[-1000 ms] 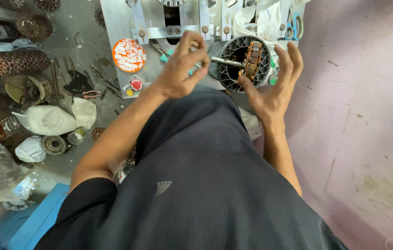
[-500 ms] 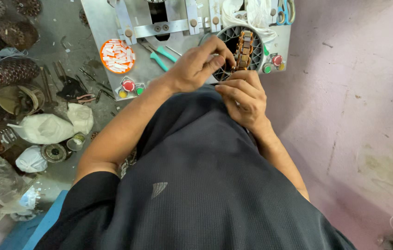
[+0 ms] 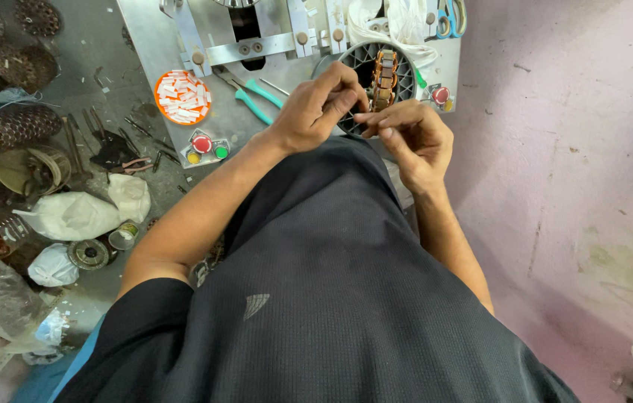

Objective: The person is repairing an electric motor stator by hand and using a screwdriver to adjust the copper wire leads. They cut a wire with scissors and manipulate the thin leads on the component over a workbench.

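A round orange lid of small white slips [image 3: 182, 97] lies upper left of centre, teal-handled pliers [image 3: 248, 95] just right of it, blue-handled scissors [image 3: 449, 19] at the top edge, and crumpled white plastic bags [image 3: 81, 213] at middle left.

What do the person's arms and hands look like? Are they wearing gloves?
No gloves. Both the left hand and the right hand are bare, with no rings or watch showing. The arms are bare up to the short sleeves of a dark grey shirt with a small pale mark.
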